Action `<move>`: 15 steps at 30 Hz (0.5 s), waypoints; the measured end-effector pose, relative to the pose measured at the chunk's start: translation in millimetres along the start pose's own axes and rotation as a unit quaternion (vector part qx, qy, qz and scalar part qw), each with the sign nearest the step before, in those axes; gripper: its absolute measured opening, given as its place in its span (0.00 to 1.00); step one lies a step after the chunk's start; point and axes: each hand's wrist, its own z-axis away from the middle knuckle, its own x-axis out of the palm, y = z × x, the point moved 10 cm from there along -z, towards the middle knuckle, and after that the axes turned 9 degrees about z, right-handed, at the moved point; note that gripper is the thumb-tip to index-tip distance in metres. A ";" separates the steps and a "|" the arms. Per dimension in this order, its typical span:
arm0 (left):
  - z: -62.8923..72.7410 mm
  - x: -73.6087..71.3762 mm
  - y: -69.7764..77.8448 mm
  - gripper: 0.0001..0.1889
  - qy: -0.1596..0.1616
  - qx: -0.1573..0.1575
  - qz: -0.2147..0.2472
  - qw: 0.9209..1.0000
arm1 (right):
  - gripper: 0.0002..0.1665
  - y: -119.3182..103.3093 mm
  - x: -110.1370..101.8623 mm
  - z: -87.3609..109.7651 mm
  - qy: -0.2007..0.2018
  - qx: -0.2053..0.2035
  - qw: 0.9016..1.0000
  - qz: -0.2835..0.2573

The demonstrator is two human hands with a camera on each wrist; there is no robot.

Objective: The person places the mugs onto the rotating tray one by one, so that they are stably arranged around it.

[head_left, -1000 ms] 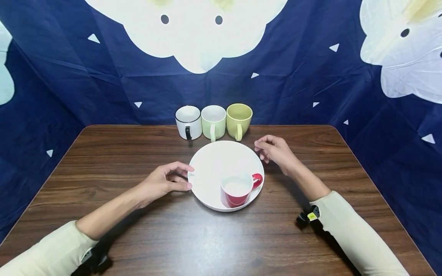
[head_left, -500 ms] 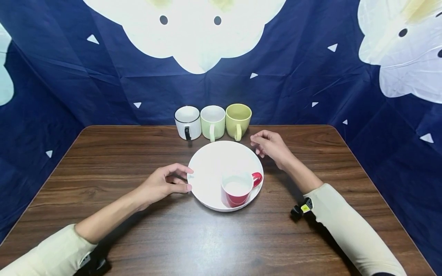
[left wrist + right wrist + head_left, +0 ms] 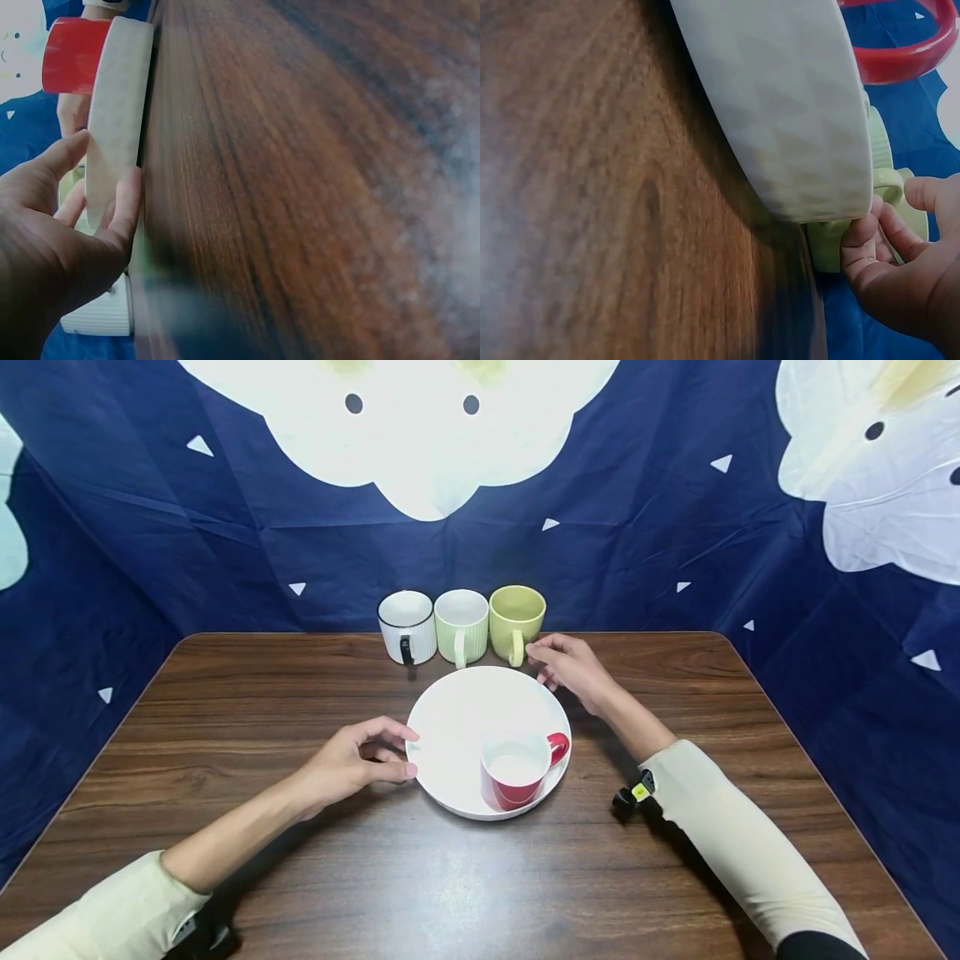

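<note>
A round white plate point(image 3: 450, 718) with a raised rim lies mid-table, with a red mug point(image 3: 516, 789), white inside, upright on its near right part. My left hand point(image 3: 352, 756) is at the plate's left rim, fingers spread in a loose curve and fingertips touching the rim. In the left wrist view, one finger point(image 3: 129, 199) lies along the outer wall. My right hand point(image 3: 573, 667) is beside the olive-green mug point(image 3: 513, 614). Its fingertips are right at that mug's handle point(image 3: 889, 180); in the right wrist view, thumb and fingers stand apart around it.
A pale green ribbed mug point(image 3: 462, 618) and a white ribbed mug point(image 3: 412, 627) with black rim and handle stand left of the olive one, in a row along the table's back edge. Behind hangs a dark blue curtain point(image 3: 315, 543). Bare wood table point(image 3: 360, 860) lies in front.
My right hand has moved left and away from me, from the plate's right rim to the olive-green mug's handle. The left hand, plate and mugs have kept their places.
</note>
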 end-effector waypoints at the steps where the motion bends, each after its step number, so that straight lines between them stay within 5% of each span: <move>1: 0.2 0.1 0.0 0.27 0.000 0.000 0.001 1.000 | 0.21 -0.3 0.4 -1.5 -0.001 0.000 1.000 0.000; 15: 1.5 3.5 2.1 0.27 -0.013 0.010 0.016 1.000 | 0.23 -6.6 10.4 -11.6 -0.017 -0.008 1.000 0.005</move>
